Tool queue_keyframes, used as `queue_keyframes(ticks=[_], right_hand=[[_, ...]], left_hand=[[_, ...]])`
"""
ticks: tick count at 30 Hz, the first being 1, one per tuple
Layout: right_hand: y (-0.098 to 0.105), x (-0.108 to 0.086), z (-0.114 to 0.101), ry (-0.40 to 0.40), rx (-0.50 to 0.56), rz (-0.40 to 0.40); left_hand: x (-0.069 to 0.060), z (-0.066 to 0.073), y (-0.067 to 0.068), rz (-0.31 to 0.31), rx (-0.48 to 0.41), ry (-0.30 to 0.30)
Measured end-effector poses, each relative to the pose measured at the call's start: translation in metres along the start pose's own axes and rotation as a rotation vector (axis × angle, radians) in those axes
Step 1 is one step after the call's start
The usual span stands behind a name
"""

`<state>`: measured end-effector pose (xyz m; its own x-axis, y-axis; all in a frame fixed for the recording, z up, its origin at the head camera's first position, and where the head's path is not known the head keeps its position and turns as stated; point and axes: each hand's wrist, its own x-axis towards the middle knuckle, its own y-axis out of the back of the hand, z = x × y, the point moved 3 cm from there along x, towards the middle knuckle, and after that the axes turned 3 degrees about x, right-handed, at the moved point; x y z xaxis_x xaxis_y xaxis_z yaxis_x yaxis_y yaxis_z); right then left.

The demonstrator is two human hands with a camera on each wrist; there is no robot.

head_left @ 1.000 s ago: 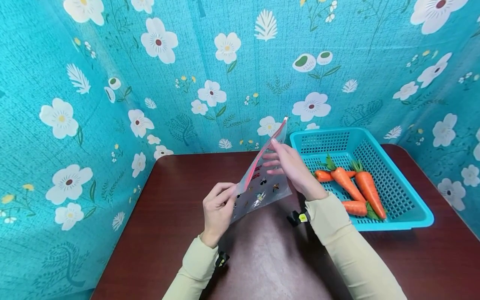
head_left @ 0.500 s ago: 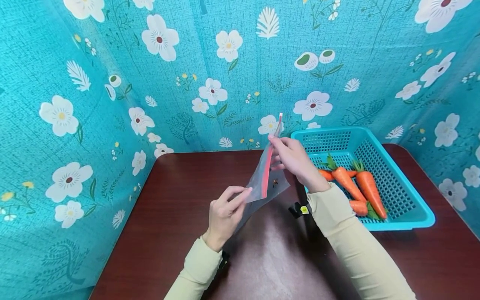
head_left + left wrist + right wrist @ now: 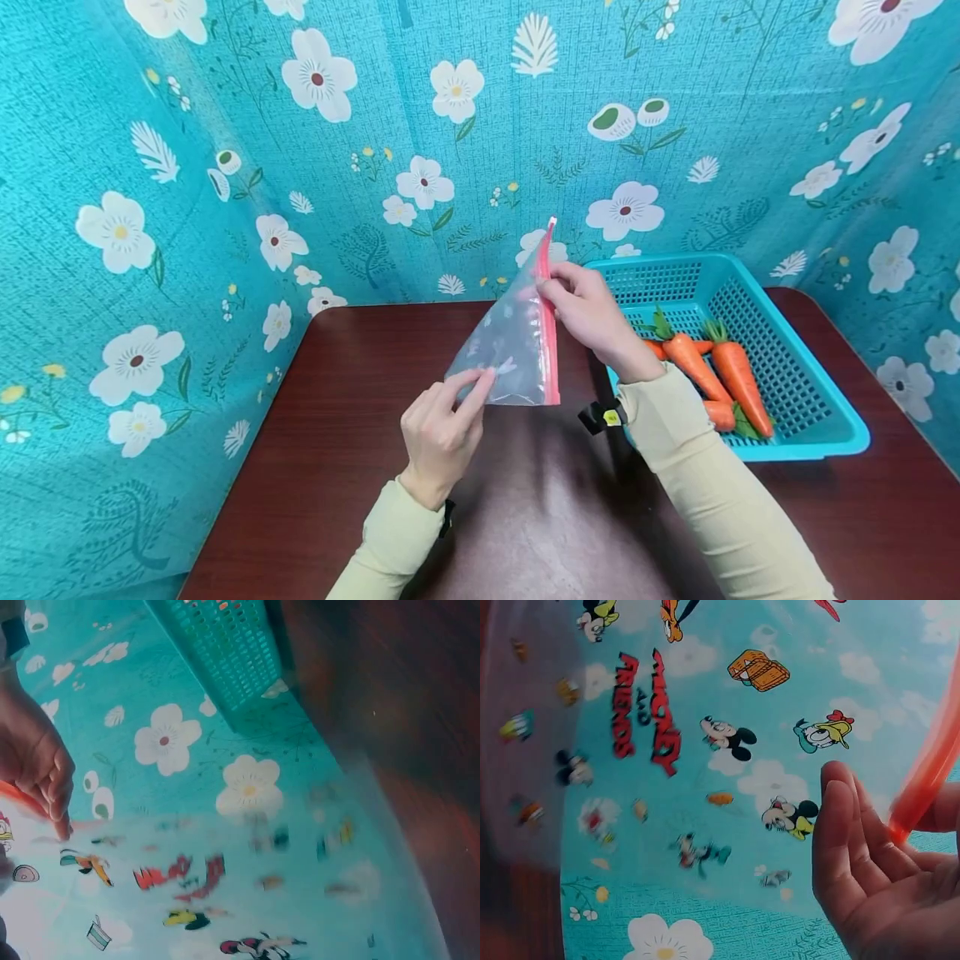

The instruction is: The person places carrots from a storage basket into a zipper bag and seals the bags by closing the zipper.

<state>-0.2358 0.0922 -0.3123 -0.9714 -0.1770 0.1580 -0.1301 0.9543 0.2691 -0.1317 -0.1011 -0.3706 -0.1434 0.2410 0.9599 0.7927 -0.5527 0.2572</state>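
A clear zip bag (image 3: 517,342) with a red zip strip (image 3: 551,350) is held up over the table in the head view. My right hand (image 3: 588,312) pinches the strip partway along it. My left hand (image 3: 442,425) is at the bag's lower left, its thumb and forefinger together on the film. Cartoon prints and red lettering show on the bag (image 3: 727,787) in the right wrist view, where the right hand (image 3: 885,862) grips the red strip. The left wrist view shows the bag's film (image 3: 225,885) and the right hand (image 3: 37,765); most of the left hand is hidden there.
A turquoise perforated basket (image 3: 813,400) with several carrots (image 3: 738,379) stands at the right of the dark red-brown table (image 3: 337,400). Floral turquoise cloth (image 3: 360,125) covers the wall behind. My right wrist strap (image 3: 600,417) is close to the basket's near left edge.
The bag has turned so that its red strip runs nearly upright on the right. My left hand has shifted from the bag's strip end onto its film; the right hand now pinches the strip.
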Motion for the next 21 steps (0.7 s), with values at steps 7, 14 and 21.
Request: queue_keyframes(ticks=[7, 14, 21], right_hand=[[-0.002, -0.004, 0.015, -0.108, -0.028, -0.136], [0.002, -0.012, 0.031, -0.206, -0.180, -0.266], [-0.008, -0.023, 0.048, -0.276, -0.070, -0.363]], left_hand=[[-0.019, 0.010, -0.011, -0.368, -0.275, 0.016], [-0.049, -0.005, -0.036, -0.896, -0.359, 0.398], [-0.076, -0.011, -0.053, -1.196, -0.452, 0.555]])
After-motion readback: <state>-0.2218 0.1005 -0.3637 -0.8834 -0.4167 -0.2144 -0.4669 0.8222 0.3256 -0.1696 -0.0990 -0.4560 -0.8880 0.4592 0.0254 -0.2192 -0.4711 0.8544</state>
